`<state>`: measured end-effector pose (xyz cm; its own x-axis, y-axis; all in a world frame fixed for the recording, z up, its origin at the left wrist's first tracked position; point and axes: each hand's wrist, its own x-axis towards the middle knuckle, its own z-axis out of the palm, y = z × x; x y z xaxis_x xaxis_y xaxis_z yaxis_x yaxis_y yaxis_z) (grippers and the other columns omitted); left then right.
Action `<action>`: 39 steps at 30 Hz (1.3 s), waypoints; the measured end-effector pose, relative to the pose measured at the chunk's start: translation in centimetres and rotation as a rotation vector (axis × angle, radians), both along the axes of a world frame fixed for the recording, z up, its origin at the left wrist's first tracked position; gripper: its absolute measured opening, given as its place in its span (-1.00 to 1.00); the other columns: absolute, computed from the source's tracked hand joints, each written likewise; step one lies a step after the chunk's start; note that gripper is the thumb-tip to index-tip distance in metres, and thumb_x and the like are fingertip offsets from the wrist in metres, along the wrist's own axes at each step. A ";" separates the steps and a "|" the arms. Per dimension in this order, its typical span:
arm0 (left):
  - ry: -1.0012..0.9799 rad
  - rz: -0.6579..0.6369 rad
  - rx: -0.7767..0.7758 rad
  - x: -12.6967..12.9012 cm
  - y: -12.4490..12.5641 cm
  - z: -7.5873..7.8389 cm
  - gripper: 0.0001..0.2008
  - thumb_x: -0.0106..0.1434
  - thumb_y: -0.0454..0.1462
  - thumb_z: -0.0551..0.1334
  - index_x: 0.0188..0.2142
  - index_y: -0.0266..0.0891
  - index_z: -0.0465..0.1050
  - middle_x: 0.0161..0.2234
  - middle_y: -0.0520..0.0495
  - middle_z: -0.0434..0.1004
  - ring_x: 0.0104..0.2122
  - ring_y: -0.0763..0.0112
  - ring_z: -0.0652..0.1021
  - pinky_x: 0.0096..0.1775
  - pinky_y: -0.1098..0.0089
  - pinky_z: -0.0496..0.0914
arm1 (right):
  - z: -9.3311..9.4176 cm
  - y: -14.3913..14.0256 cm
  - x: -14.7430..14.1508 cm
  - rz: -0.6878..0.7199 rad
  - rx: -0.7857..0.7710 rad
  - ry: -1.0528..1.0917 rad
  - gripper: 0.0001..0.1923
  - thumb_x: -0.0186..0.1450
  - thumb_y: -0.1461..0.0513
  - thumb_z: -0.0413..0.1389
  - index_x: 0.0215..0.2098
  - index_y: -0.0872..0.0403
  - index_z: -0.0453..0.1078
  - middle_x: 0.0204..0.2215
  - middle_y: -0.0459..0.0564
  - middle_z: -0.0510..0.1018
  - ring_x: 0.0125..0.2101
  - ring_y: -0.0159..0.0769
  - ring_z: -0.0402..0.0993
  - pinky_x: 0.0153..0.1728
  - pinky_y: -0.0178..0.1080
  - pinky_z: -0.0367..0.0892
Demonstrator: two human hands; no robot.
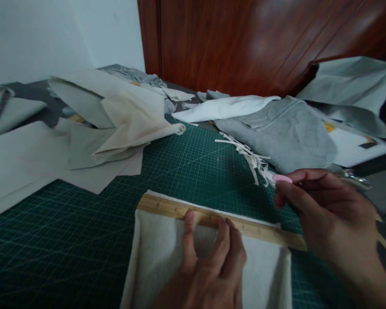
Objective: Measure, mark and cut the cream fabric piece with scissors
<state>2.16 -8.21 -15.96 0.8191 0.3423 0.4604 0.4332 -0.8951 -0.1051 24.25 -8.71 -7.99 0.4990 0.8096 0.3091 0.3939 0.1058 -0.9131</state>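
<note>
A wooden ruler (263, 231) lies across the far end of a cream cloth piece (162, 253), and a thin strip of the cloth shows beyond its far edge. My left hand (209, 266) presses down on the ruler with its fingertips spread; the fingers are stretched out, not wrapped round it. To the right, my right hand (328, 210) pinches a flat pink disc of tailor's chalk (282, 178) between thumb and fingers, held above the mat beyond the ruler's right end. Both the cloth's near end and my left wrist run out of view at the bottom.
The green cutting mat (83, 240) spreads beneath everything. Folded fabric (131, 124) and pale sheets (25, 159) cover the left back. White cloth strips (251, 159) lie beside grey cloth (276, 133) at the right. A reddish wooden panel (228, 43) stands behind.
</note>
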 end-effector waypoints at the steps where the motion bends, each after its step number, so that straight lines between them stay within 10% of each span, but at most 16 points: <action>1: 0.028 -0.010 -0.011 -0.1 0.1 0.1 -0.58 0.50 -0.26 0.00 0.18 -0.26 0.51 0.28 -0.16 0.41 0.33 0.12 0.20 0.37 -0.25 -0.57 | -0.3 -0.3 0.7 -0.026 0.017 0.032 -0.83 0.25 0.16 0.42 -0.25 -0.05 0.55 -0.50 -0.12 0.59 -0.52 -0.31 0.50 -0.52 -0.29 0.38; 10: 0.032 -0.060 -0.028 -0.4 0.7 0.8 -0.55 0.48 -0.16 0.03 0.18 -0.29 0.52 0.25 -0.22 0.47 0.28 0.04 0.26 0.37 -0.28 -0.50 | -0.3 -0.5 1.6 -0.043 0.074 0.049 -0.83 0.25 0.23 0.40 -0.26 -0.02 0.52 -0.52 -0.16 0.54 -0.57 -0.37 0.43 -0.55 -0.31 0.30; 19: 0.010 -0.072 -0.010 -0.5 0.7 0.8 -0.54 0.49 -0.14 0.04 0.17 -0.33 0.53 0.22 -0.24 0.50 0.25 0.05 0.27 0.37 -0.24 -0.54 | 1.9 -1.6 4.5 0.252 -0.325 -0.456 -0.89 0.31 0.19 0.25 -0.36 -0.02 0.62 -0.47 -0.07 0.59 -0.52 -0.32 0.40 -0.54 -0.29 0.27; 28: 0.003 -0.074 -0.020 -0.4 0.8 0.8 -0.56 0.46 -0.16 0.07 0.14 -0.34 0.55 0.22 -0.25 0.52 0.25 0.06 0.27 0.38 -0.20 -0.54 | 1.6 -1.6 8.2 0.479 -0.803 -0.462 -0.77 0.31 0.07 0.26 -0.37 0.03 0.65 -0.52 -0.08 0.54 -0.52 -0.34 0.35 -0.53 -0.28 0.17; 39: 0.003 -0.067 -0.029 -0.5 0.6 1.1 -0.55 0.44 -0.17 0.07 0.16 -0.30 0.55 0.22 -0.24 0.51 0.25 0.05 0.29 0.38 -0.19 -0.54 | 0.8 -0.6 7.4 0.567 -0.871 -0.390 -0.87 0.24 0.19 0.23 -0.40 0.08 0.58 -0.55 -0.15 0.41 -0.53 -0.39 0.20 -0.53 -0.29 0.08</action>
